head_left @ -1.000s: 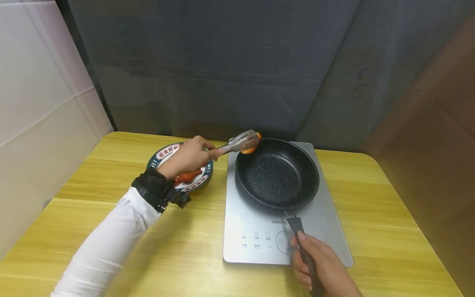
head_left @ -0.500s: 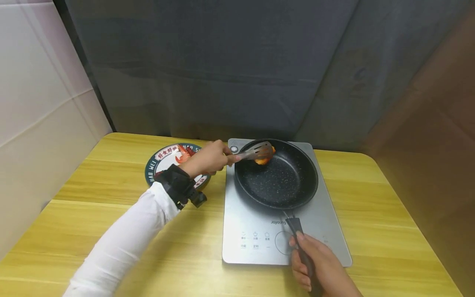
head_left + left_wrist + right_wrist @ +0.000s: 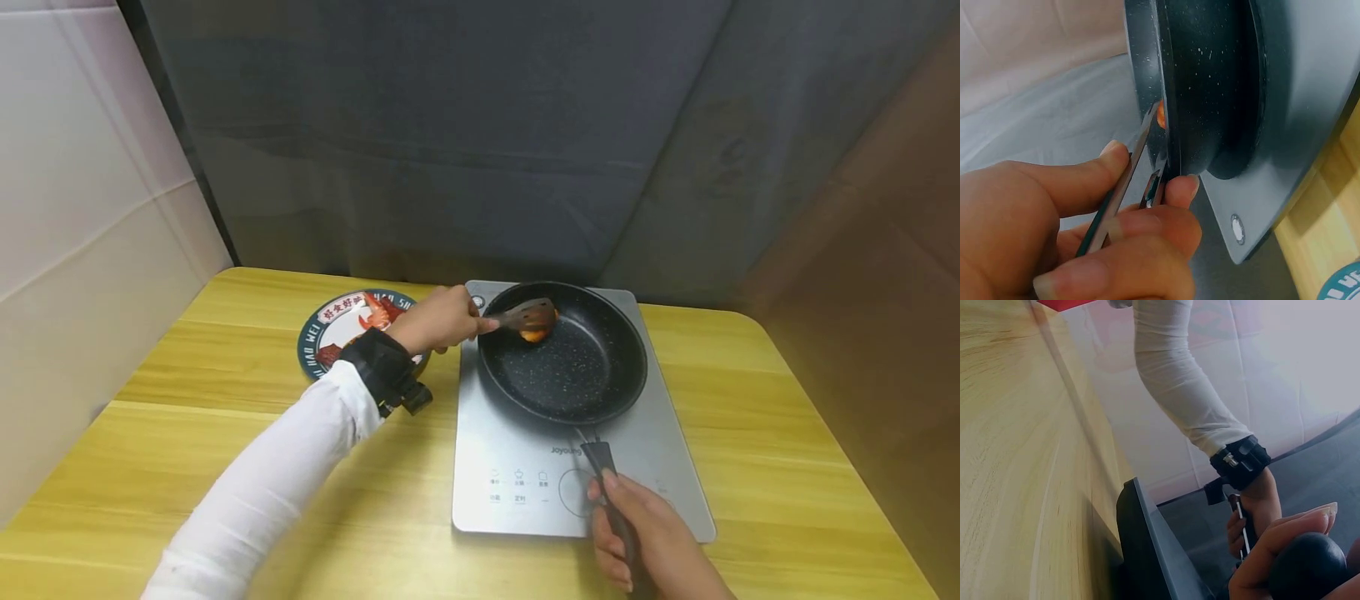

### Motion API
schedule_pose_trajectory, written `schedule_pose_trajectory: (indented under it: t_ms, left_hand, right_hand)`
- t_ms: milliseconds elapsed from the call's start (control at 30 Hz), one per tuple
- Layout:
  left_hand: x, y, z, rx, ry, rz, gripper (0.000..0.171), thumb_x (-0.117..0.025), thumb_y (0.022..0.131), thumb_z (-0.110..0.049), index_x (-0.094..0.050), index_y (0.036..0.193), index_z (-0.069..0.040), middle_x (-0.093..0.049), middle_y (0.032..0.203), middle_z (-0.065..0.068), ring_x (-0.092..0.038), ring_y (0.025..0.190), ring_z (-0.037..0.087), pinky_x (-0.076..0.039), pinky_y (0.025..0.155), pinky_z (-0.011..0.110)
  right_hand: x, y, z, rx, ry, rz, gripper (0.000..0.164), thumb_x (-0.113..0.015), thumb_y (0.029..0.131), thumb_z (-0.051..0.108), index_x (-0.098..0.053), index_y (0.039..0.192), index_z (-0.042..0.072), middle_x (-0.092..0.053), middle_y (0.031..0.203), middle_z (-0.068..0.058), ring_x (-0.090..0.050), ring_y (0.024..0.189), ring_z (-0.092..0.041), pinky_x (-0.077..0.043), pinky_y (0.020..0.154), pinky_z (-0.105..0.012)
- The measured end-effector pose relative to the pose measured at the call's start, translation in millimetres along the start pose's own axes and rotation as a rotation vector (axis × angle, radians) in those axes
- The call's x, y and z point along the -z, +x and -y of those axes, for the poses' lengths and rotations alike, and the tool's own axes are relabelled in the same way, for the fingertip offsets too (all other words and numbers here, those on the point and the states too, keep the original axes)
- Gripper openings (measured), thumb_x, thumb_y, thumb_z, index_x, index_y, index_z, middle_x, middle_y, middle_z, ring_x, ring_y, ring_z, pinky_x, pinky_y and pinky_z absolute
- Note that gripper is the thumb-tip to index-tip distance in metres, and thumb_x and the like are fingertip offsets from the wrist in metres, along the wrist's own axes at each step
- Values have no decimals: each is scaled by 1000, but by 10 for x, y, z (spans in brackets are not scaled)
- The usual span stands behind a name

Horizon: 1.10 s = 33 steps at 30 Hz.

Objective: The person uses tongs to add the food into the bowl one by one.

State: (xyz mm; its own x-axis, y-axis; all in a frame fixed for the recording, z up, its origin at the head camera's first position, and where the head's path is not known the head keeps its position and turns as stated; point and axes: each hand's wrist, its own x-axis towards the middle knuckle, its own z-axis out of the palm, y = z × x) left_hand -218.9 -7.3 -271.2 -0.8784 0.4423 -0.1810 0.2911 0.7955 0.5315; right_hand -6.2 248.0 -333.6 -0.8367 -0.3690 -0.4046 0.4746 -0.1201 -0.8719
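Note:
My left hand grips metal tongs over the left rim of a black speckled frying pan. The tongs' slotted head lies low inside the pan, over an orange piece of food that it partly hides. In the left wrist view, the thumb and fingers squeeze the two tong arms beside the pan wall, with a bit of orange at the tips. With fingers curled round it, my right hand holds the pan's black handle; the handle's rounded end shows in the right wrist view.
Beneath the pan is a silver induction cooker on a yellow wooden table. Left of it, partly under my left wrist, stands a plate with reddish food pieces. A dark cloth hangs behind the table.
My left hand has carried the tongs and orange piece rightward, from the pan's left rim down into the pan. More of the plate now shows. My right hand keeps its hold on the handle.

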Motion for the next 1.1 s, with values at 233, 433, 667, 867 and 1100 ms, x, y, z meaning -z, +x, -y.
schedule_pose_trajectory:
  t_ms: [233, 433, 667, 867, 1100]
  left_hand:
    - [37, 32, -65, 51, 50, 10, 37, -62, 92, -42, -71, 90, -6, -52, 61, 1, -56, 48, 17, -42, 45, 27]
    - [46, 27, -113, 66, 87, 18, 39, -61, 92, -44, -65, 92, -5, -59, 72, 5, -63, 56, 22, -46, 49, 30]
    - [27, 2, -128, 69, 103, -15, 39, -62, 91, -45, -61, 96, -7, -61, 78, 6, -61, 60, 20, -46, 52, 30]
    - [14, -29, -143, 81, 197, -87, 39, -60, 91, -49, -60, 93, -10, -55, 77, 4, -55, 67, 21, -40, 57, 34]
    - [20, -65, -135, 98, 241, -148, 39, -60, 90, -50, -62, 86, -11, -54, 75, 4, -55, 67, 23, -40, 57, 37]
  right_hand:
    - [0, 21, 6, 4, -5, -1, 41, -39, 101, 45, -43, 109, 6, -43, 67, 2, -43, 52, -11, -39, 49, -24]
    - [12, 22, 9, -9, 11, 10, 41, -40, 101, 46, -43, 110, 6, -43, 67, 2, -43, 52, -11, -39, 49, -24]
    - [32, 20, 7, -12, 12, 11, 41, -39, 101, 46, -42, 110, 5, -42, 67, 2, -43, 52, -11, -39, 49, -24]
    - [47, 20, 2, -8, 15, 15, 41, -39, 101, 46, -42, 109, 6, -42, 67, 3, -43, 52, -11, -39, 49, -24]
    - [71, 17, -6, 14, 24, 42, 39, -38, 102, 44, -42, 109, 6, -43, 67, 3, -43, 52, -10, -39, 49, -24]
